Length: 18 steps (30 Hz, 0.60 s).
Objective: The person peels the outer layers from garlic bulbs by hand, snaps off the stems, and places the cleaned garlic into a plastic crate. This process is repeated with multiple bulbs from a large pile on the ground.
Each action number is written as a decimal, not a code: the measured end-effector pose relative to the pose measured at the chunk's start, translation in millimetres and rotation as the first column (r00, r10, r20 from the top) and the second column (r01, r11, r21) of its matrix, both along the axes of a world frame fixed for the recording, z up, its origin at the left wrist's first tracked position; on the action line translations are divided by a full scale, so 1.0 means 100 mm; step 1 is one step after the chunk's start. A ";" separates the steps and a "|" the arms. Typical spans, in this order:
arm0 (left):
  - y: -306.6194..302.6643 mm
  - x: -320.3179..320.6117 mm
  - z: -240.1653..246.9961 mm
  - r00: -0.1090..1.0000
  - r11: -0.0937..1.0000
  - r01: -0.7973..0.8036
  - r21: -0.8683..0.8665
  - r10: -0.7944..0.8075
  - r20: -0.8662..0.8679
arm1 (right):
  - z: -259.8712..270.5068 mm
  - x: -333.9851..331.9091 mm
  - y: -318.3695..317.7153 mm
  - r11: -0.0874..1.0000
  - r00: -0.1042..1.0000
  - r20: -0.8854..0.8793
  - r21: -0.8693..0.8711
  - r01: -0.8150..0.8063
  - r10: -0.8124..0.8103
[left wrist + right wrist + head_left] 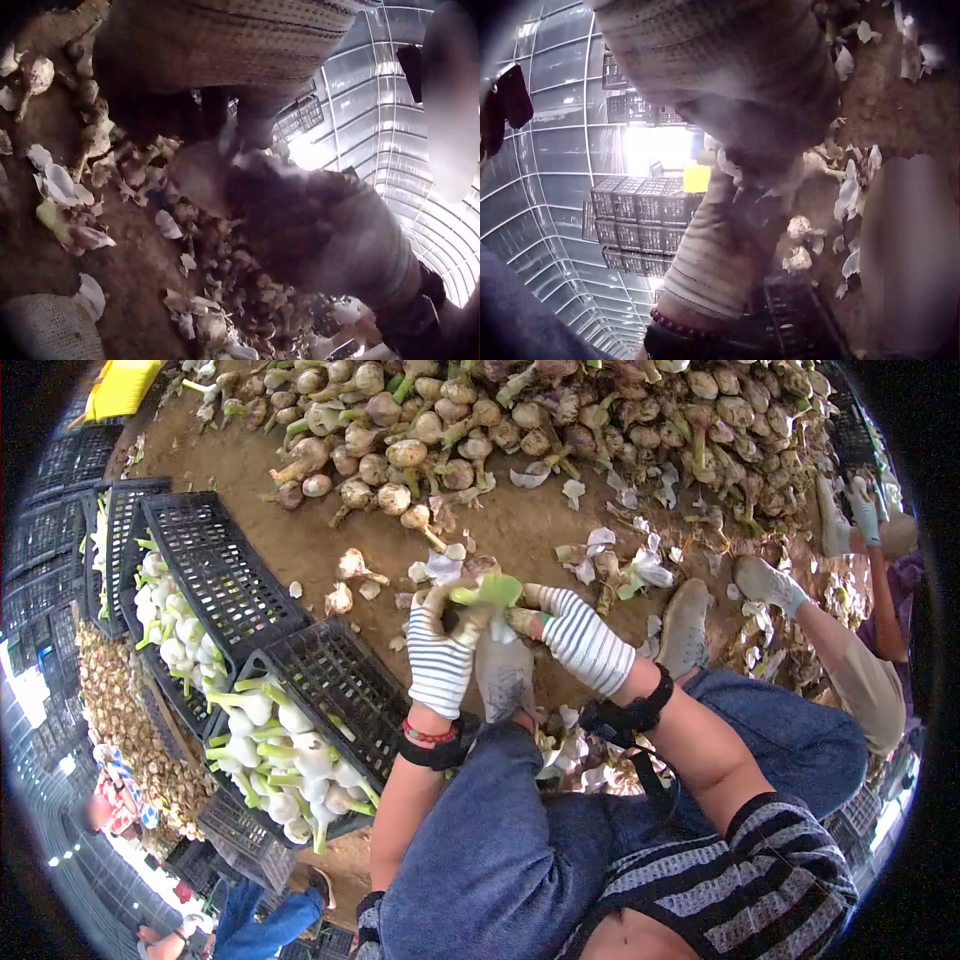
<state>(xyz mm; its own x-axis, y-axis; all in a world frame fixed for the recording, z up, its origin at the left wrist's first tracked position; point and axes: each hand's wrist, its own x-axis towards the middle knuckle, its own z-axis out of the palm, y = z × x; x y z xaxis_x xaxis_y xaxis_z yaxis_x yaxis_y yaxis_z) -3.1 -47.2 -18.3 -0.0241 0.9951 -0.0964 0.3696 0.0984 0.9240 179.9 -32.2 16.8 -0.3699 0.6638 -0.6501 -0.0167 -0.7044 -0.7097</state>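
Observation:
In the head view a garlic bulb (496, 592) with a pale green stem is held between both hands, blurred. My left hand (440, 655), in a striped white glove with dirty fingertips, grips it from the left. From the right, my gloved right hand (585, 638) pinches at it, fingers curled in close to the stem. Just below the hands is a shoe (505, 675). In the left wrist view the right hand (322, 225) shows facing the left across the garlic; the fingers are dark and partly hidden.
A heap of unpeeled garlic (450, 420) lies ahead on the dirt floor (240, 455). Left of the legs, a black crate (330, 690) holds peeled white garlic (290, 745), beside another crate (225, 560). Loose skins (640, 570) litter the ground. Another person's gloved hand (864, 510) is at right.

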 end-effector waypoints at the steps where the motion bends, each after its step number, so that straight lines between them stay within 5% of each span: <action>1: 0.03 -0.05 0.00 0.983 0.989 -0.056 -0.139 0.079 0.164 | 0.03 0.03 0.02 0.999 0.999 -0.034 -0.033 0.039 -0.040; 3: -0.02 -0.07 0.04 0.876 0.920 -0.121 -0.374 0.276 0.396 | -0.09 0.11 -0.01 0.983 0.980 -0.078 -0.010 0.184 -0.184; 4: -0.06 -0.10 0.03 0.858 0.929 -0.131 -0.346 0.281 0.429 | -0.10 0.18 0.01 0.960 0.955 -0.107 0.001 0.279 -0.277; 5: -0.09 -0.14 0.08 0.833 0.897 -0.105 -0.429 0.315 0.455 | -0.04 0.33 0.12 0.971 0.972 0.004 -0.030 0.235 -0.235; 6: -0.10 -0.18 0.16 0.806 0.860 -0.078 -0.504 0.351 0.476 | -0.40 0.50 0.04 0.935 0.939 0.058 0.131 0.330 -0.339; 8: -0.06 -0.18 0.35 0.842 0.916 -0.036 -0.399 0.243 0.483 | -0.60 0.77 0.13 0.957 0.834 0.544 0.281 -0.078 -0.092; 9: -0.04 -0.16 0.41 0.874 0.933 -0.050 -0.356 0.213 0.436 | -0.60 0.80 0.09 0.956 0.833 0.546 0.284 -0.080 -0.092; 11: -0.02 -0.10 0.43 0.901 0.975 -0.072 -0.208 0.153 0.406 | -0.34 0.73 0.03 0.781 0.298 0.954 0.162 -0.604 0.033; 12: -0.03 -0.09 0.41 0.900 0.975 -0.072 -0.209 0.154 0.409 | -0.28 0.67 0.03 0.781 0.296 0.955 0.160 -0.604 0.033; 14: -0.04 -0.07 0.34 0.995 1.000 0.004 0.006 -0.004 0.101 | -0.12 0.46 0.07 0.676 0.589 0.793 0.520 -0.522 -0.156; 16: -0.07 0.00 0.33 0.996 1.000 -0.023 0.021 0.021 0.082 | 0.19 0.20 0.10 0.661 0.711 0.699 0.569 -0.489 -0.075; 18: -0.10 0.03 0.32 1.000 0.998 -0.027 0.056 0.027 0.001 | 0.24 0.02 0.12 0.668 0.623 0.782 0.458 -0.587 0.011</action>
